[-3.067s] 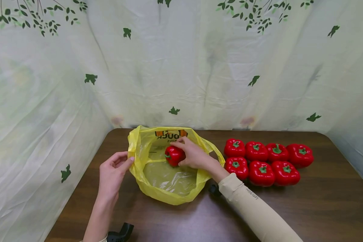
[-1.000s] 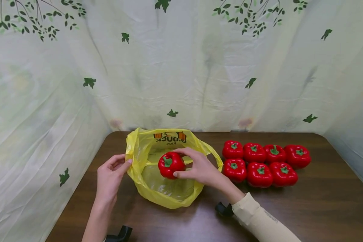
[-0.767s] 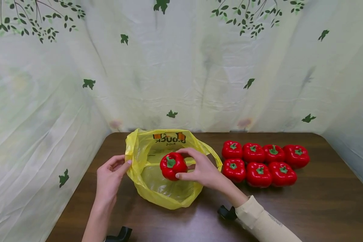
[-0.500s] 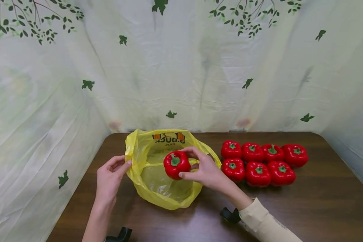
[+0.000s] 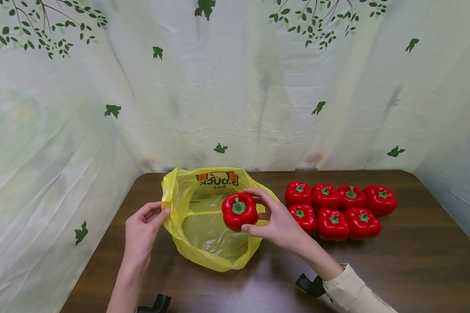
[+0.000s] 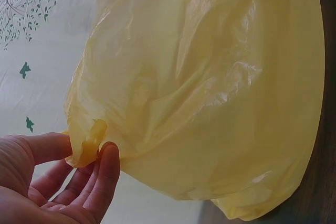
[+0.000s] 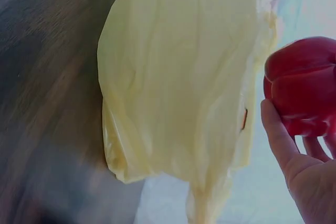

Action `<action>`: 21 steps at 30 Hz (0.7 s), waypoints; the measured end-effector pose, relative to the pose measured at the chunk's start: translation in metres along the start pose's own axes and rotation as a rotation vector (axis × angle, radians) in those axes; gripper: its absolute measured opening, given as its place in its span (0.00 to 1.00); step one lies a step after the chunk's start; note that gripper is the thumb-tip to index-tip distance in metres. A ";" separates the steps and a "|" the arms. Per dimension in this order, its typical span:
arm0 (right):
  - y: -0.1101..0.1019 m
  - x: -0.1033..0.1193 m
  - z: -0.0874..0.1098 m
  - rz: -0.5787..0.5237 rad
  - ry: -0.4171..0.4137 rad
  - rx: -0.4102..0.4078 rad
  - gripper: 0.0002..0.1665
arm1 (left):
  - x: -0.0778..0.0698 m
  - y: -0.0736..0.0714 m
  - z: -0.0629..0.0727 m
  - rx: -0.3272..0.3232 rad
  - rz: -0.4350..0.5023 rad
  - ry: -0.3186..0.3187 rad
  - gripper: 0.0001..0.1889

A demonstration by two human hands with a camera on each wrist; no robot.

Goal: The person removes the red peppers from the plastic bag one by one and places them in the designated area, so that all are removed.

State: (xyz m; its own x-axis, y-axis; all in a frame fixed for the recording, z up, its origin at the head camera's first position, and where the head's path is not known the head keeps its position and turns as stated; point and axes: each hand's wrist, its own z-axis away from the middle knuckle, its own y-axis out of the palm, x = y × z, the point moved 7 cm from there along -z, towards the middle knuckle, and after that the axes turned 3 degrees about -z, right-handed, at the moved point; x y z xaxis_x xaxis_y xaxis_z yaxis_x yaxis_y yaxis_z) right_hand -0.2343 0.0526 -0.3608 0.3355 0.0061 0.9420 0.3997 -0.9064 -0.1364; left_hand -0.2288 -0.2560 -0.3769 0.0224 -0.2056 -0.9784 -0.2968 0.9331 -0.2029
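A yellow plastic bag stands on the table with its mouth wide apart, dark print showing on its inner back wall. My left hand pinches the left rim of the bag between thumb and fingers; the left wrist view shows the gathered film between them. My right hand holds a red bell pepper by its side, green stem toward the head camera. In the head view the pepper overlaps the right half of the bag's mouth. From the right wrist, the pepper appears above the bag's rim level.
Several red bell peppers sit in two rows on the brown table, right of the bag. A pale curtain with leaf prints hangs behind the table. Black wrist mounts show at both forearms.
My right hand has lifted the pepper from inside the bag and drawn it up and to the right, its stem turning upward. The left hand keeps its pinch on the rim.
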 end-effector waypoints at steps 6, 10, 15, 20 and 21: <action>-0.011 0.010 0.011 0.033 -0.043 -0.024 0.41 | 0.001 0.000 0.000 0.003 0.002 0.001 0.19; -0.022 0.014 0.017 0.103 -0.047 -0.059 0.41 | 0.000 0.000 0.000 0.002 0.003 0.007 0.19; -0.033 0.017 0.025 0.087 -0.033 -0.083 0.43 | -0.001 0.000 0.000 -0.003 -0.002 0.008 0.18; -0.046 0.021 0.036 0.080 -0.013 -0.092 0.43 | -0.002 -0.001 0.001 -0.008 -0.002 0.004 0.18; -0.048 0.022 0.038 0.082 -0.006 -0.095 0.43 | -0.002 -0.001 0.001 -0.009 -0.004 0.004 0.18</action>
State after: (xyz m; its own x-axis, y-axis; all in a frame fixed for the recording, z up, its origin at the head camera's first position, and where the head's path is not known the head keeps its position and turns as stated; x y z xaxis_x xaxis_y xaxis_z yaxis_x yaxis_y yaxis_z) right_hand -0.2140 0.1127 -0.3453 0.3688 -0.0676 0.9270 0.2884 -0.9398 -0.1833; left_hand -0.2277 -0.2563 -0.3749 0.0198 -0.2102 -0.9775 -0.3049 0.9298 -0.2062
